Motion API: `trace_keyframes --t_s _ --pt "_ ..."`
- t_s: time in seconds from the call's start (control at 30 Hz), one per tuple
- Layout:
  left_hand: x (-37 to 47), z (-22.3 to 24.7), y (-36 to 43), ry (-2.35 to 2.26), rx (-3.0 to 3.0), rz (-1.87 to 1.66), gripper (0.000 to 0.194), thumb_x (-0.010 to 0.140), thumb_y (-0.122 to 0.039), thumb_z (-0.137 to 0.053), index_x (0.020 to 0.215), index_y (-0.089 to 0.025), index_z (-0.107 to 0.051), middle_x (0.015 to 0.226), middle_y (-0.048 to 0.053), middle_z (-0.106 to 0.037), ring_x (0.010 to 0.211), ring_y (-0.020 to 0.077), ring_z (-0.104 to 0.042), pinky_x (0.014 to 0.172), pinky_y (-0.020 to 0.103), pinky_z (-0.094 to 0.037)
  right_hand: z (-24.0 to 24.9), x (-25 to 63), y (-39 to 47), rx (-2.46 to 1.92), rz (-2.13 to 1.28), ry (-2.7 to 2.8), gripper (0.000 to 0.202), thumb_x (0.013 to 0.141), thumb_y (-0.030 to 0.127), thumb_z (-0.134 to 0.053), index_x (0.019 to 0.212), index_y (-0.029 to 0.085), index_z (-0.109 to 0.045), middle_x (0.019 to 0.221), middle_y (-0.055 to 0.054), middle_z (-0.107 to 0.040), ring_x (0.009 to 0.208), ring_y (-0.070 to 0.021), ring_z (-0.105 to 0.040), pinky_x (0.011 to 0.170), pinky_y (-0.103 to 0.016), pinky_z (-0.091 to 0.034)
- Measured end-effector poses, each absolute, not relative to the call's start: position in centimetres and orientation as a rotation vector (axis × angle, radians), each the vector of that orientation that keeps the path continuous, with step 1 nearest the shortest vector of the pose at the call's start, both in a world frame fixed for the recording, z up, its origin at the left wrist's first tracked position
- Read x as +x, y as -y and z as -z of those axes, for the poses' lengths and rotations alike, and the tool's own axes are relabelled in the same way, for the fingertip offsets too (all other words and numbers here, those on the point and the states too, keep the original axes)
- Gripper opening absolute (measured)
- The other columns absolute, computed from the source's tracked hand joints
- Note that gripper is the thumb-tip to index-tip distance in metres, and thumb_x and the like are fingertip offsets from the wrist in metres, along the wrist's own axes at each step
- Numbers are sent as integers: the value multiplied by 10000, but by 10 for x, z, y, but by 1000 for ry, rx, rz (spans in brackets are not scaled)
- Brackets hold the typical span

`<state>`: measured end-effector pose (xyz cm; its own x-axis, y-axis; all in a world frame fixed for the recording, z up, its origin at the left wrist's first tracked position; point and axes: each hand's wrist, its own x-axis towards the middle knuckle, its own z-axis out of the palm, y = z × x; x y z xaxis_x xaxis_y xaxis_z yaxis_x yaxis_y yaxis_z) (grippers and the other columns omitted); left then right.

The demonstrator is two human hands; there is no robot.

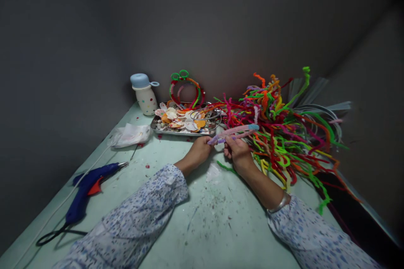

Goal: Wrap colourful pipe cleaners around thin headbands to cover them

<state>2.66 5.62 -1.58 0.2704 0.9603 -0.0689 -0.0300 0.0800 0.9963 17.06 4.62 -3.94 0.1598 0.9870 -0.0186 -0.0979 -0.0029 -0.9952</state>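
Both my hands hold a curved headband wrapped in fuzzy pipe cleaner [236, 130], pink along its length with lilac and light blue sections. My left hand [201, 149] pinches its lilac part from the left. Close beside it, my right hand [239, 154] has thumb and fingers closed on the near strand. A green pipe cleaner [225, 167] lies on the table, partly behind my right hand. Just beyond my hands sits a metal tray [186, 133] full of paper-like cutouts and small pieces, with colourful wrapped headbands [198, 92] standing at its back.
A tangled heap of coloured pipe cleaners [277, 130] spreads across the right side, with bare thin bands [328, 119] behind it. On the left lie a blue glue gun [82, 193] with its cord and a white plastic packet [131, 135]. A spotted bottle [145, 100] stands behind them.
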Motion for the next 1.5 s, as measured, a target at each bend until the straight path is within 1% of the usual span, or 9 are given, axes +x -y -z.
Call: trace_keyframes --t_s 0.17,0.3,0.4,0.53,0.7,0.93,1.1,1.3,1.5 --pt "25 18 -60 -957 1358 -883 369 746 -442 -625 511 -190 -491 476 -22 -373 483 93 -246 474 276 -170 34 171 -42 -1233 -1142 1032 322 768 453 -571 598 184 -524 402 38 -510 315 -67 -372 320 -189 -261" --pt "25 17 -59 -949 1334 -851 399 756 -448 -612 490 -200 -448 470 -24 -352 476 94 -239 464 274 -171 32 170 -42 -1232 -1168 1032 307 775 427 -574 595 185 -517 392 49 -489 324 -65 -365 331 -187 -252" --pt "26 13 -57 -939 1245 -848 351 761 -405 -599 519 -191 -462 497 -21 -376 474 88 -260 464 265 -190 32 170 -42 -1197 -1182 1030 300 774 416 -580 593 186 -514 400 48 -494 344 -67 -383 351 -185 -273" --pt "25 11 -55 -930 1205 -852 275 772 -374 -563 598 -166 -517 563 2 -462 480 80 -335 470 244 -239 33 171 -42 -1236 -1156 1007 315 780 436 -574 596 186 -526 398 40 -510 325 -71 -374 335 -196 -266" --pt "23 20 -57 -905 1334 -909 136 664 -228 -652 721 -143 -562 630 -11 -512 556 86 -411 540 219 -309 34 171 -44 -1262 -1152 999 321 782 443 -562 585 193 -519 393 43 -499 314 -72 -370 324 -198 -246" --pt "22 28 -56 -1177 1766 -1070 88 773 -252 -591 762 -164 -595 708 0 -570 674 133 -483 637 242 -362 35 171 -44 -1286 -1146 1024 319 786 432 -547 577 193 -515 399 40 -503 314 -72 -367 321 -200 -232" --pt "19 24 -53 -1204 2045 -1097 98 825 -260 -568 798 -187 -628 803 27 -597 769 164 -526 714 259 -372 36 172 -45 -1272 -1139 1025 322 787 446 -554 592 192 -516 402 39 -507 326 -75 -380 339 -200 -261" --pt "15 23 -50 -1189 2181 -1098 154 865 -303 -543 888 -204 -658 877 56 -596 788 170 -528 711 254 -364 34 172 -44 -1242 -1161 1023 333 788 445 -564 582 186 -521 397 37 -501 337 -75 -388 347 -199 -272" --pt "17 20 -49 -1180 2171 -1119 190 890 -269 -480 817 -176 -628 815 41 -574 759 158 -512 698 258 -361 34 172 -43 -1219 -1204 1025 316 778 437 -573 593 186 -524 399 39 -503 329 -72 -378 340 -196 -258"
